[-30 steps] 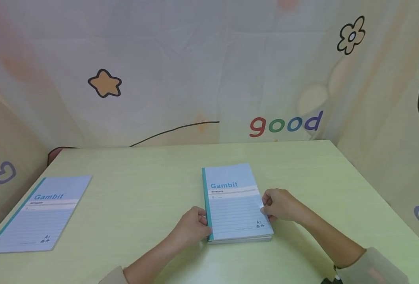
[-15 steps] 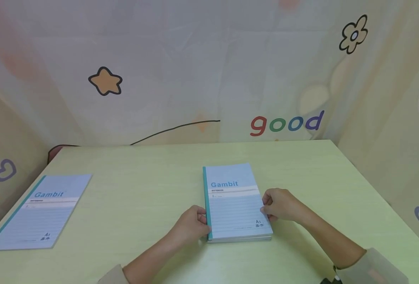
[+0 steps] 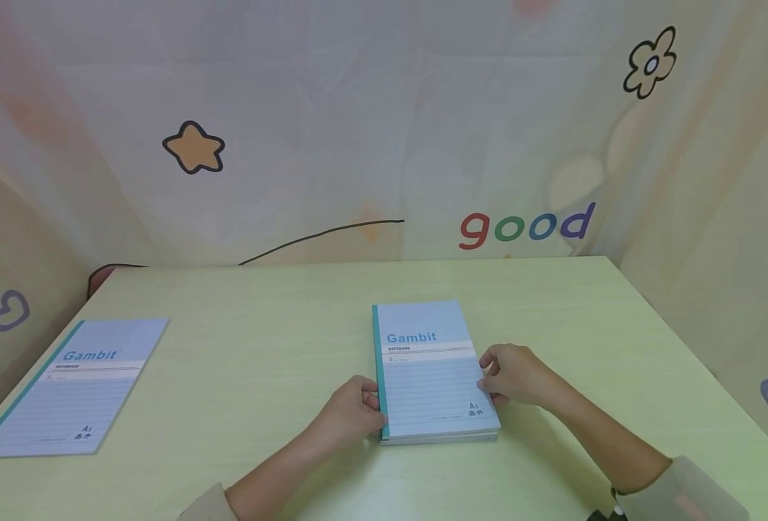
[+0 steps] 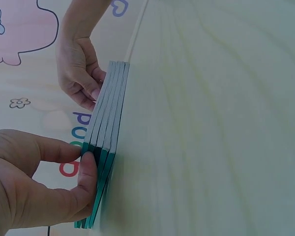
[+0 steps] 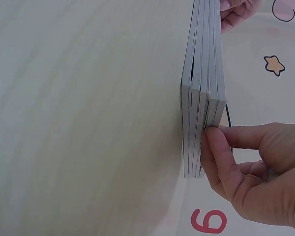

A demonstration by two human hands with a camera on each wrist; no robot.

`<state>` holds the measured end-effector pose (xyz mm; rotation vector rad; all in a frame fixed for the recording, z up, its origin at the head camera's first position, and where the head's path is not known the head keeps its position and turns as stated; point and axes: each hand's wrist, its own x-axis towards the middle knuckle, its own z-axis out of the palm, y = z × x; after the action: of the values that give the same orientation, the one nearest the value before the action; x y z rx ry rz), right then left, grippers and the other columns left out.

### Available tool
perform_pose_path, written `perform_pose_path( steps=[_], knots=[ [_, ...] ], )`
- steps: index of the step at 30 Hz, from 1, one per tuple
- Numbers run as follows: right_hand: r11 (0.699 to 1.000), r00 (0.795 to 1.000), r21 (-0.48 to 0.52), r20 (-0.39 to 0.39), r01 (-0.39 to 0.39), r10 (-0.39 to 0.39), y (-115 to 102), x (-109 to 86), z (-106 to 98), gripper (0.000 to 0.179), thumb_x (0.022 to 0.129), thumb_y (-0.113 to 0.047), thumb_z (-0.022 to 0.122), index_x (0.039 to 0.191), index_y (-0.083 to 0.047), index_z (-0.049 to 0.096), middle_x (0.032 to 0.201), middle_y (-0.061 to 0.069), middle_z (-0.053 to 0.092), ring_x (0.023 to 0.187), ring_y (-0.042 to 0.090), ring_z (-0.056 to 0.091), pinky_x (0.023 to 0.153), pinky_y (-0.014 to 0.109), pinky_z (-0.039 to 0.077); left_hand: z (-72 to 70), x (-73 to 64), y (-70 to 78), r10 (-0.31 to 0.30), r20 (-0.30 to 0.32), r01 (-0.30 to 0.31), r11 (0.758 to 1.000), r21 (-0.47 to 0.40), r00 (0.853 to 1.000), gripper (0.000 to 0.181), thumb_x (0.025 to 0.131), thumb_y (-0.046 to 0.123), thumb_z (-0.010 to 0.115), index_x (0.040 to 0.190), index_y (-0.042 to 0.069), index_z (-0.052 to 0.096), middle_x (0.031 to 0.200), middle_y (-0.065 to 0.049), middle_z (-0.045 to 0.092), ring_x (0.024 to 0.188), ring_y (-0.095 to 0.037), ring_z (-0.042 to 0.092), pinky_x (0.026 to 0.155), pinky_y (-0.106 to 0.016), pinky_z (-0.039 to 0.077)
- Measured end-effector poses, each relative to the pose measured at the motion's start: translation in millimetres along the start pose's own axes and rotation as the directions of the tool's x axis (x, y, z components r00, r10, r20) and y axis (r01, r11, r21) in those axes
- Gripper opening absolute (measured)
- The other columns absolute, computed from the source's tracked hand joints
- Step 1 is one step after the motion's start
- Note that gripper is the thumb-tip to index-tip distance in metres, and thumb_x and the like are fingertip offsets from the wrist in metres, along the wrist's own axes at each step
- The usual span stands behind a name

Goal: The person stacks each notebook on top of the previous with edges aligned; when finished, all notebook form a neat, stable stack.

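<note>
Got the notebook stack (image 3: 425,383) flat on the table (image 3: 260,347), my left hand (image 3: 351,410) and right hand (image 3: 515,374) nearly closed, pinching its two long sides. Long axis runs away from me, Gambit title (image 3: 412,338) toward the far end, teal spine (image 3: 380,369) on my left; can't really tell how many layers each pinch catches.

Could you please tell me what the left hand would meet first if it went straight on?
The left hand would most likely push straight into the teal spines of the notebook stack, which it touches.
</note>
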<state>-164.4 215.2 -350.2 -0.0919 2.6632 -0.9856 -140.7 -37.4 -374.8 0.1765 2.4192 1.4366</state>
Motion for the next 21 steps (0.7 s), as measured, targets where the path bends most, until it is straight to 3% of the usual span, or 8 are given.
perform_pose_path(
  steps=[9,21],
  knots=[
    [1.0,1.0,0.006,-0.007,-0.008,0.008,-0.9,-0.3,0.8,0.026,0.082,0.005,0.062,0.104,0.013,0.052,0.082,0.012,0.056,0.063,0.018,0.06,0.059,0.029,0.053,0.1,0.0,0.2,-0.003,0.003,0.003,1.0,-0.005,1.0,0.046,0.078,-0.004,0.064,0.118,-0.014,0.045,0.088,-0.009,0.051,0.078,-0.021,0.049,0.069,-0.031,0.045],
    [0.996,1.0,-0.086,-0.017,0.005,-0.006,-4.8,-0.9,3.9,0.025,0.082,0.005,0.062,0.104,0.013,0.053,0.079,0.011,0.056,0.061,0.016,0.06,0.058,0.029,0.052,-0.1,-0.2,1.2,-0.009,0.007,0.009,1.0,0.006,1.0,0.044,0.078,-0.005,0.064,0.117,-0.013,0.045,0.087,-0.01,0.051,0.079,-0.022,0.049,0.069,-0.032,0.045]
  ],
)
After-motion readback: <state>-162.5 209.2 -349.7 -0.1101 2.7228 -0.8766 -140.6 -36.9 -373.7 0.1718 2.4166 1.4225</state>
